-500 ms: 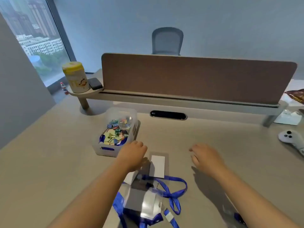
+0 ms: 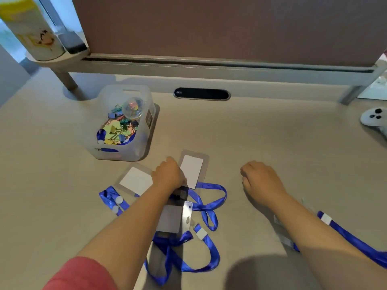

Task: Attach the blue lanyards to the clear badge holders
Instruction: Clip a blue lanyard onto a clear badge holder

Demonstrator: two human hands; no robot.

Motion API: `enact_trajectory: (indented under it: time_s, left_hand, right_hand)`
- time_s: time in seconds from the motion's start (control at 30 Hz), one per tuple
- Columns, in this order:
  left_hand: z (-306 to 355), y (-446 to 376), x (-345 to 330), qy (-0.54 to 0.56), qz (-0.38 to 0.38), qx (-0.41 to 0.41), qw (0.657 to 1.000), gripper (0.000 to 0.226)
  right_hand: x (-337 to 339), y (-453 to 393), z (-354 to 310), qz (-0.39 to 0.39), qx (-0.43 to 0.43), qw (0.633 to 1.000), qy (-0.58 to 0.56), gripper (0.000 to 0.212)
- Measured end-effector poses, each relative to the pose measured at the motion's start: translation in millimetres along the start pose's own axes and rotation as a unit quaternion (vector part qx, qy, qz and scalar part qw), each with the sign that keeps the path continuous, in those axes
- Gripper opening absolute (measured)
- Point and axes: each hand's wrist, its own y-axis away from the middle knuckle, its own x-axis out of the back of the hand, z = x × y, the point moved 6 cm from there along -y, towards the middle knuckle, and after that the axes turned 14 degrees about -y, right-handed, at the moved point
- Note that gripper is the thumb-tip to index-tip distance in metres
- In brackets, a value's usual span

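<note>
Three clear badge holders with white cards lie in front of me. One (image 2: 193,171) lies upright in the middle, one (image 2: 136,181) to its left, and one (image 2: 171,218) sits nearer, partly under my left forearm. Blue lanyards are strewn around them: a looped one (image 2: 209,204) in the middle, one (image 2: 113,199) at the left, one (image 2: 188,262) near me, one (image 2: 356,241) under my right forearm. My left hand (image 2: 168,173) is curled over the near-left edge of the middle holder, its fingertips hidden. My right hand (image 2: 259,178) rests on the desk with fingers curled and nothing in it.
A translucent bin (image 2: 125,124) of coloured binder clips stands left of centre. Behind it are a cable slot (image 2: 202,94), a raised shelf (image 2: 209,65) with a brown divider, and a yellow-lidded canister (image 2: 29,28). A white game controller (image 2: 374,120) lies at the right edge.
The view has tilted down and moved closer to the desk. Both hands stay in about the same places; the left holder and left lanyard have come into sight.
</note>
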Motion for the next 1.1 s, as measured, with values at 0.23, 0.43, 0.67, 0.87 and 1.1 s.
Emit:
enact_trajectory:
  time_s: [0.23,0.43,0.67,0.87,1.1]
  left_hand:
    - [8.6,-3.2,22.4,0.218,0.022,-0.029,0.975,0.028]
    - [19.8,10.8,69.1,0.504,-0.012,-0.059,0.862,0.012]
    - [39.1,37.0,127.5,0.567,-0.044,-0.153,0.808,0.016]
    - [47.9,56.5,159.4,0.603,-0.050,-0.189,0.774,0.016]
    - [34.5,67.5,183.1,0.707,-0.013,-0.151,0.691,0.004]
  right_hand:
    - [8.8,-1.2,-14.1,0.023,-0.011,0.994,-0.110,0.039]
    - [28.0,-7.1,-34.8,0.046,-0.020,0.953,-0.298,0.037]
    - [58.9,-8.9,-69.7,0.039,0.002,0.869,-0.493,0.042]
    - [88.8,-9.3,-87.6,0.070,0.037,0.860,-0.504,0.037]
    - [125.6,5.9,-102.3,0.122,0.066,0.792,-0.594,0.013]
